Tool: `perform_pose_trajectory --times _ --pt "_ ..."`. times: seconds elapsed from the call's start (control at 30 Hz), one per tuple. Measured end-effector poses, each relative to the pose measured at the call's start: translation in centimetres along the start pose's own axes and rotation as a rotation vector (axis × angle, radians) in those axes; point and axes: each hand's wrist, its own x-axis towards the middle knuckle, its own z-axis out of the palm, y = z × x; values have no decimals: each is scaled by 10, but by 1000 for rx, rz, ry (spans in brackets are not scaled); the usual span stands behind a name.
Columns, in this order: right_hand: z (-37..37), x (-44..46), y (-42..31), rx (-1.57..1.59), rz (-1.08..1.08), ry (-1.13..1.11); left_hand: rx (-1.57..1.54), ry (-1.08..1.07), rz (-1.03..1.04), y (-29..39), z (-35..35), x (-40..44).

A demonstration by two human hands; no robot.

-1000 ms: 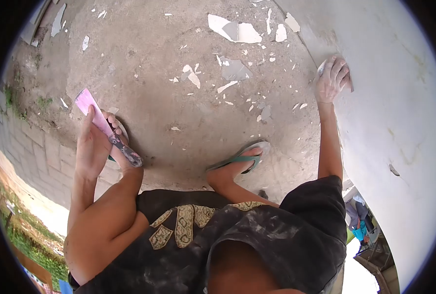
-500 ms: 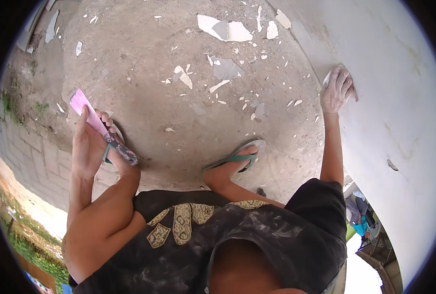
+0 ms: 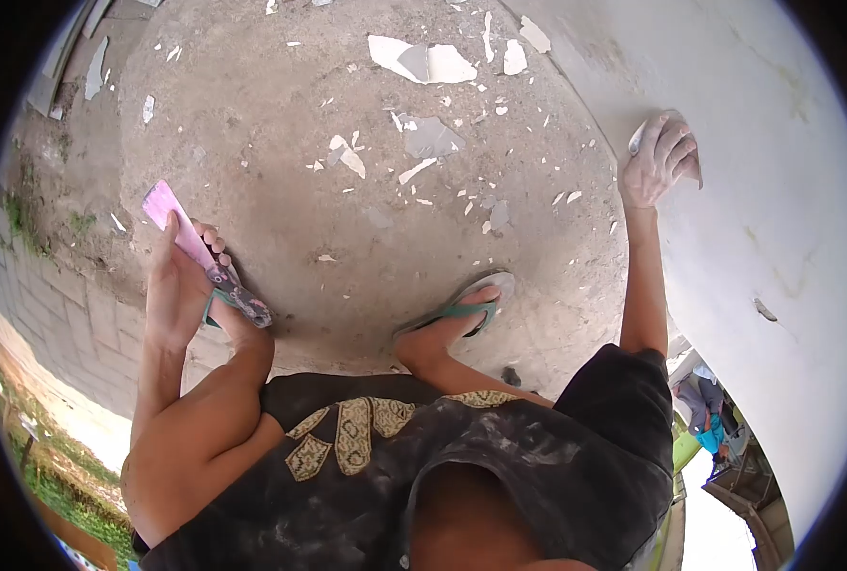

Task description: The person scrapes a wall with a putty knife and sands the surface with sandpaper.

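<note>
My left hand (image 3: 178, 285) is closed around a long, flat pink tool (image 3: 178, 221), held by my left knee. The tool's lower end is dark and blotched, and its kind is not clear. At the right, my right hand (image 3: 657, 171) presses a folded sheet of what looks like sandpaper (image 3: 697, 171) against the pale wall (image 3: 757, 219). Only the sheet's edges show beside my dusty fingers; the palm side is hidden.
Broken white flakes (image 3: 452, 64) and grey pieces (image 3: 433, 136) lie scattered over the concrete ground (image 3: 299, 190). My feet are in sandals (image 3: 476, 300). Behind, at the lower right, a person (image 3: 701, 404) is partly visible beside the wall. Grey blocks (image 3: 61, 295) run along the left.
My right hand has slid slightly along the wall, its fingers shifting up and to the right. My left hand and the pink tool have shifted slightly right and down.
</note>
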Motion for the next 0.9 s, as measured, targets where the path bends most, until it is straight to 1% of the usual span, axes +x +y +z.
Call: perform_pose_trajectory --times 0.03,0.1,0.17,0.2,0.23,0.27,0.3,0.33,0.37,0.4,0.43,0.5,0.57,0.63,0.73,0.8,0.87,0.9 --pt "14 35 -30 27 17 88 16 6 1 -2 1 2" --pt "9 100 -85 -19 73 203 61 10 9 -1 7 4" --pt "0 117 -91 100 50 179 92 7 32 0 14 4" --pt "-4 112 -90 155 32 151 72 12 36 0 15 4" --pt "-7 94 -75 166 -26 61 56 11 33 0 17 5" --pt "-14 73 -46 168 -84 -27 37 1 30 1 19 6" --pt "-15 34 -20 134 -56 -69 42 -29 26 2 14 7" --pt "-7 -8 2 106 -26 -88 43 -34 31 3 12 8" --pt "1 -45 33 56 -50 -66 49 -32 33 5 10 7" --pt "-7 -58 47 6 -73 -66 62 -26 16 6 8 6" --pt "1 -66 46 29 -51 -38 25 -14 18 5 8 5" --pt "2 -36 16 64 -10 18 47 -27 -21 1 5 8" --pt "-3 32 -32 221 -17 11 74 -37 -25 1 8 15" --pt "-27 112 -73 353 -138 50 101 -26 -13 0 18 14" --pt "-30 130 -86 375 -95 49 99 -12 14 2 23 18" --pt "-41 97 -57 193 -63 -16 70 5 10 2 17 18" --pt "-10 13 0 38 -36 6 28 -17 14 6 11 23" --pt "-4 -13 26 35 -83 13 16 -34 6 7 4 21"
